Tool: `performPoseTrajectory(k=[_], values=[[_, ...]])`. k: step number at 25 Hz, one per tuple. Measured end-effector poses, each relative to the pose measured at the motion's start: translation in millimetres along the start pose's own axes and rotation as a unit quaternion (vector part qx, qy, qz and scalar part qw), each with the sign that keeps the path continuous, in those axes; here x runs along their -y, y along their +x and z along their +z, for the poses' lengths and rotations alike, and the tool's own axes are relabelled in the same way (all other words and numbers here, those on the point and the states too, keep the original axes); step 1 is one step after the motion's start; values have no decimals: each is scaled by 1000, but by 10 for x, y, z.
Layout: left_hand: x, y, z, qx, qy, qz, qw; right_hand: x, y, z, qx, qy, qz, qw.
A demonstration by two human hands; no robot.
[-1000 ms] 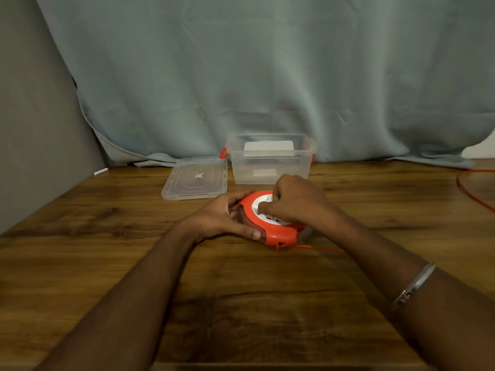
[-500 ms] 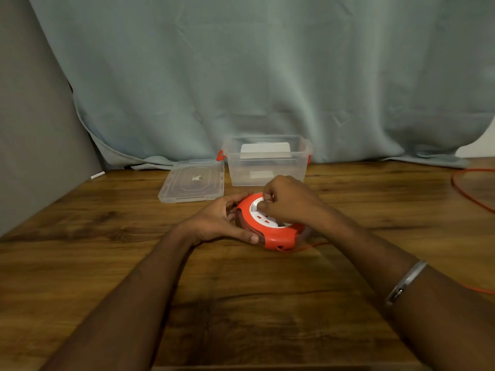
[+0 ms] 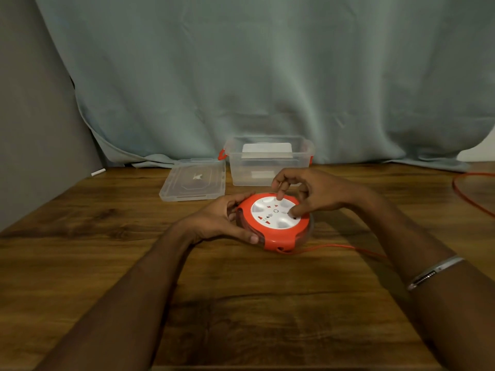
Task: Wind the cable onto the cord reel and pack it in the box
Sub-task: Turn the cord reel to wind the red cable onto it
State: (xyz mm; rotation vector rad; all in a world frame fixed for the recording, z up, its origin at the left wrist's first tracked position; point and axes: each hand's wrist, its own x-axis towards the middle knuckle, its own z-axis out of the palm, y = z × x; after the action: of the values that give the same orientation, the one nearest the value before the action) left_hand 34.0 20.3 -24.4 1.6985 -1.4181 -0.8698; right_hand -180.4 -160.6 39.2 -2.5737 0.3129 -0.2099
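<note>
We're gripping the cord reel (image 3: 276, 223) rim with left hand (image 3: 222, 223), right hand (image 3: 308, 194) fingertips cranking the white hub; keeping cable (image 3: 345, 247) feeding taut, untangled.

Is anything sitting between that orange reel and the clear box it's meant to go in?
Nothing visible blocks it. The cord reel sits just in front of the open box, whose lid lies off to its left. The cable trails away to the right, still unwound.
</note>
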Motion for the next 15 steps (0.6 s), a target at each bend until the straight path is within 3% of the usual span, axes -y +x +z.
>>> performPoseTrajectory(k=[6,11,15], values=[[18,11,-37,32,-9,-1,999,-60,42,64,-12,6,-60,998],[23,1,-48,62,-27,18,998,89,28,96,29,33,-48,998],[10,-11,-37,45,-35,11,998,249,-22,51,1,-182,19,983]])
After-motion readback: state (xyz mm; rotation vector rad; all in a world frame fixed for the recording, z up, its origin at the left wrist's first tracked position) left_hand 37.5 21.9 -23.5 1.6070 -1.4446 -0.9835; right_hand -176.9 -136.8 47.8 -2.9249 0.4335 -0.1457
